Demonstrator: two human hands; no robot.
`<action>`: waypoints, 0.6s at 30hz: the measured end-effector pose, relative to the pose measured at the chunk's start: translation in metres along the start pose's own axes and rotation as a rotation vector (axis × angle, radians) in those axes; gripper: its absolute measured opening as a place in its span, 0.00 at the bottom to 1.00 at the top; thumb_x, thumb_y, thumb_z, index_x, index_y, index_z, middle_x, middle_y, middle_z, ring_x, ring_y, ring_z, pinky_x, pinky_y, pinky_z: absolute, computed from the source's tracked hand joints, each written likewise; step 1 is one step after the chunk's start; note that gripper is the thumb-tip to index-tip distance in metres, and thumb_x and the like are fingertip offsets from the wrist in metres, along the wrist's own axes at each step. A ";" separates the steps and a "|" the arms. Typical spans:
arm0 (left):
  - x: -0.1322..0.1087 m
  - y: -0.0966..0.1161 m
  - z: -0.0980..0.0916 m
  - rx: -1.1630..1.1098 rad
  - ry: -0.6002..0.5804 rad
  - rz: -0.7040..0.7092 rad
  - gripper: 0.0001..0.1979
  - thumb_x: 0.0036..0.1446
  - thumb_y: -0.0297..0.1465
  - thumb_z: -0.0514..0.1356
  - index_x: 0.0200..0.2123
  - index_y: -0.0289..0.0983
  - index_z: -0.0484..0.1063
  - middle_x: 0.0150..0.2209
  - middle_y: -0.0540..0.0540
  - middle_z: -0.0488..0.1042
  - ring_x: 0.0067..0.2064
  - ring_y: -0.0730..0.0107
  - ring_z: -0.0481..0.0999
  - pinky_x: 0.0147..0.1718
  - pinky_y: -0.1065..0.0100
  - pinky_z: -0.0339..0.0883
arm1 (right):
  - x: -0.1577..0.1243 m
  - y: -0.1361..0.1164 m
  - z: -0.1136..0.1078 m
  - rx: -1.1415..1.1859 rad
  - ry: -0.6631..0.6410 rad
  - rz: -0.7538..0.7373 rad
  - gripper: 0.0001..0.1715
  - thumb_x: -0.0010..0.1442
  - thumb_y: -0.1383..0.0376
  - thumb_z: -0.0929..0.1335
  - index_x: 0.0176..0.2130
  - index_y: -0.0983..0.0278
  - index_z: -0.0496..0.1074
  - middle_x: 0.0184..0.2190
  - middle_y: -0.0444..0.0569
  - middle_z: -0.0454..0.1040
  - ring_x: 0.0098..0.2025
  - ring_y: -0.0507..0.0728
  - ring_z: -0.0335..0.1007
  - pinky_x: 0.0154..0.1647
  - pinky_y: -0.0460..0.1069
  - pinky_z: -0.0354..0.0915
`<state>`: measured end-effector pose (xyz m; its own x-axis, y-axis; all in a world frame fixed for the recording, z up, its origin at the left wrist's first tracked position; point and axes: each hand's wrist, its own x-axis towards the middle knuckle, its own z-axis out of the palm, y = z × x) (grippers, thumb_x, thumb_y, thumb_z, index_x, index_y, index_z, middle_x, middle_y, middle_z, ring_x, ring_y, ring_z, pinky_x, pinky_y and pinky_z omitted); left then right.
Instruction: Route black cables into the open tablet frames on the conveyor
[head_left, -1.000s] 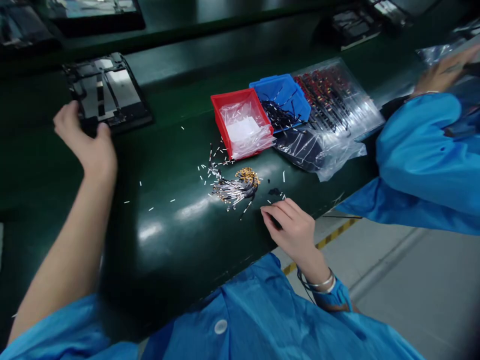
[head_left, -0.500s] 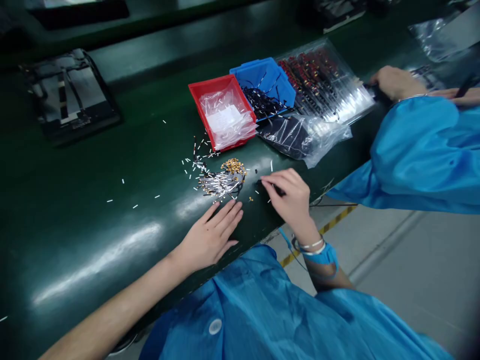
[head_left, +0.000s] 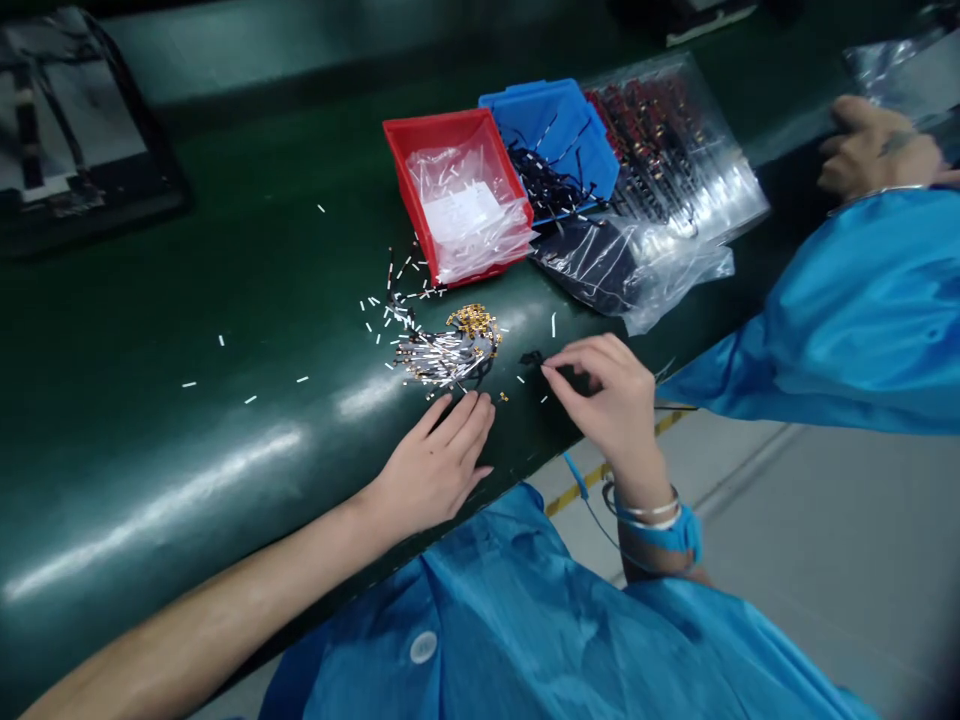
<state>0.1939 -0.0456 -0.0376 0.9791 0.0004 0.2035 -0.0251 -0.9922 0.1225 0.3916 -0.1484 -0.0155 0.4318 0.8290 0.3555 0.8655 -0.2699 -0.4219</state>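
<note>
My left hand (head_left: 435, 462) lies flat and open on the green table (head_left: 150, 480). Its fingertips are just in front of a heap of small flex cables (head_left: 442, 358), with silvery strips and gold-coloured ends. To the right of the heap, my right hand (head_left: 611, 400) is closed in a pinch at a small black piece (head_left: 532, 357), whose exact kind I cannot make out. A small gold-coloured part (head_left: 503, 398) rests between the two hands. Little white strips (head_left: 390, 312) are scattered behind and to the left of the heap.
Behind the heap stand a red bin (head_left: 411, 180) with clear plastic bags and a blue bin (head_left: 600, 150) of black cables. A plastic bag (head_left: 637, 265) and a tray of parts (head_left: 720, 190) lie to their right. Another person's hand (head_left: 877, 150) is at the far right.
The view has shifted, so the device at the left sits nearer the edge. My right hand has moved slightly away from the heap, and more of the black piece shows at its fingertips.
</note>
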 end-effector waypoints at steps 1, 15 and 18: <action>0.000 0.000 0.000 0.000 -0.001 0.000 0.24 0.66 0.36 0.49 0.56 0.24 0.68 0.58 0.34 0.67 0.59 0.53 0.65 0.58 0.57 0.57 | -0.006 -0.005 -0.002 -0.054 -0.010 0.012 0.07 0.59 0.67 0.67 0.29 0.62 0.73 0.28 0.46 0.74 0.32 0.54 0.68 0.32 0.49 0.64; -0.001 0.003 0.001 0.065 0.018 -0.005 0.25 0.66 0.34 0.48 0.57 0.22 0.67 0.56 0.34 0.69 0.55 0.53 0.68 0.51 0.59 0.61 | -0.029 -0.016 0.006 0.138 0.061 0.141 0.04 0.59 0.69 0.69 0.33 0.62 0.76 0.26 0.44 0.73 0.27 0.51 0.65 0.26 0.47 0.61; -0.001 0.002 0.002 0.055 0.022 -0.008 0.25 0.66 0.34 0.49 0.58 0.22 0.66 0.56 0.34 0.69 0.55 0.52 0.68 0.51 0.59 0.61 | -0.037 -0.009 0.011 0.113 0.055 0.061 0.04 0.58 0.69 0.69 0.33 0.63 0.76 0.29 0.47 0.74 0.31 0.52 0.67 0.27 0.48 0.63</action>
<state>0.1931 -0.0483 -0.0394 0.9745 0.0109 0.2242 -0.0051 -0.9975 0.0705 0.3649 -0.1710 -0.0341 0.4989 0.7835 0.3705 0.8043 -0.2594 -0.5347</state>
